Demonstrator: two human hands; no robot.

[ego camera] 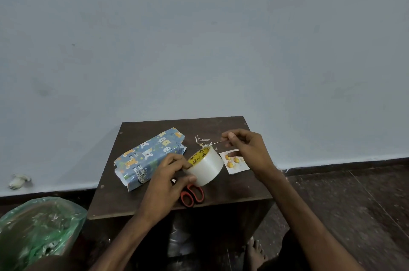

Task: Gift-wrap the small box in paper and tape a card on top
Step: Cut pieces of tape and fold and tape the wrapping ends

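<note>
A pale wall (199, 38) backs a dark table (221, 129), with a green bag (37, 226) on the floor at left. The box (148, 155), already wrapped in blue animal-print paper, lies on the table's left half. The left hand (168, 177) grips a clear tape roll (207, 165) just right of it. The right hand (245, 149), fingers curled, pinches a thin strand running from the roll. Red scissors (192, 196) lie under the left hand. The card (234, 163) lies beneath the right hand. Shreds (202, 139) lie behind the roll.
</note>
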